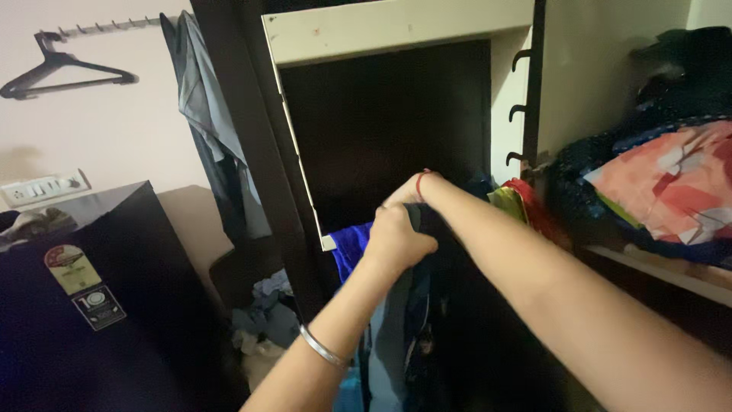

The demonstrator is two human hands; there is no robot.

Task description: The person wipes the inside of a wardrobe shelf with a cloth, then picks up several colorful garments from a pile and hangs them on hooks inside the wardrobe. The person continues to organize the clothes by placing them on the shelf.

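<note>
Both hands are in the wardrobe: left hand fists dark cloth, right hand half hidden, grip unclear; blue garment beside, folded clothes crowd the right shelf.

A black hanger hangs above a dark fridge; folded clothes fill a shelf.

Both arms reach forward and upward, bare to the elbow; the left arm rises from the bottom centre, its wrist ringed by a thin silver bangle; the left hand is curled into a closed grip, knuckles toward the camera, fingers wrapped tightly; the right arm comes in from the lower right, long and nearly straight, crossing just behind the left; the right hand is mostly hidden behind the left, a red thread at its wrist; its fingers cannot be made out.
</note>
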